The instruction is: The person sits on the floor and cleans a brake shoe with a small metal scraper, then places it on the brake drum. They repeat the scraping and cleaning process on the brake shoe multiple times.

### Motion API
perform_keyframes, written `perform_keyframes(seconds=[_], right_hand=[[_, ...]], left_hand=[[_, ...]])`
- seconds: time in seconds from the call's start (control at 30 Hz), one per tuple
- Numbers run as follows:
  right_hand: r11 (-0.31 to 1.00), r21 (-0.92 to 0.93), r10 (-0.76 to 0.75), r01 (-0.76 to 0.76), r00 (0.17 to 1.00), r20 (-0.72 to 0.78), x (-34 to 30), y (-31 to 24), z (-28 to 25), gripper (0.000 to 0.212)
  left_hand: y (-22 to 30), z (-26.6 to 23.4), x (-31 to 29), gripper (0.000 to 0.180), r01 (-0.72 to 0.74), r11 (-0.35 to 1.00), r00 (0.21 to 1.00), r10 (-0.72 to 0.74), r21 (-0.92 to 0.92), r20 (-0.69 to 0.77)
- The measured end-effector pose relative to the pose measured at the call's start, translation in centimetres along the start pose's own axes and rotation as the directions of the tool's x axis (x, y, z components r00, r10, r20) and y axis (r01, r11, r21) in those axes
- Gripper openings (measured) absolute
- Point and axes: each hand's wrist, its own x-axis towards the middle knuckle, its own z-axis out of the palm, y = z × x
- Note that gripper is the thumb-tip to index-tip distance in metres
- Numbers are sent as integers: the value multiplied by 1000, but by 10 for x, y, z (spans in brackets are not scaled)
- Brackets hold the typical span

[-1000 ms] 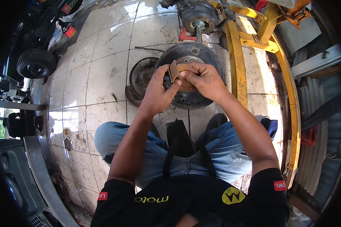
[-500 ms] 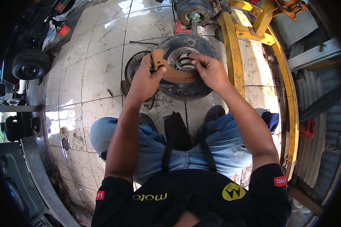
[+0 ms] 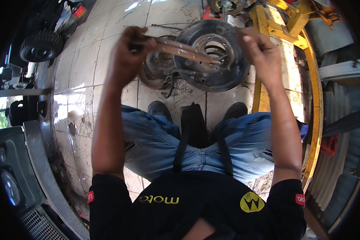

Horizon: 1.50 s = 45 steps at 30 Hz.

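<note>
- Left grip [image 3: 131, 52], left of the black round plate [image 3: 231, 72], clasps a brown curved strip [image 3: 182, 52] extending over the plate's middle.
- Right grip [image 3: 261, 54], beside the plate's right edge: cannot tell whether holding anything.

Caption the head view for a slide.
Left hand holds brown brake lining above a black backing plate, right hand held apart.

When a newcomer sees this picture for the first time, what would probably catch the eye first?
Probably the long brown piece, held by the left hand at the upper middle and blurred. Just beyond it, a dark round plate with a big central hole lies on the pale tiled floor. The bright yellow metal frame at the right also stands out.
</note>
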Motion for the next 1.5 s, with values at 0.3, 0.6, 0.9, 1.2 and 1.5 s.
perform_keyframes(seconds=[0.3,0.6,0.9,1.2,1.5], right_hand=[[995,-50,89,-85,993,73,-16,-11,7,28],[980,-122,176,-157,971,163,-6,1,28,29],[968,-203,186,-148,965,183,-4,1,37,27],[975,-196,144,-105,970,196,-4,-6,30,25],[968,-169,215,-183,957,195,-4,-2,33,25]], left_hand=[[-119,-62,-25,28,35,929,880,146,368,-452],[-292,42,-103,23,224,940,922,-117,259,-370],[-258,53,-76,25,-88,940,937,190,331,-292],[-296,64,-124,28,567,809,812,-519,152,-265],[-301,37,-107,38,742,457,517,-856,-491,-15]])
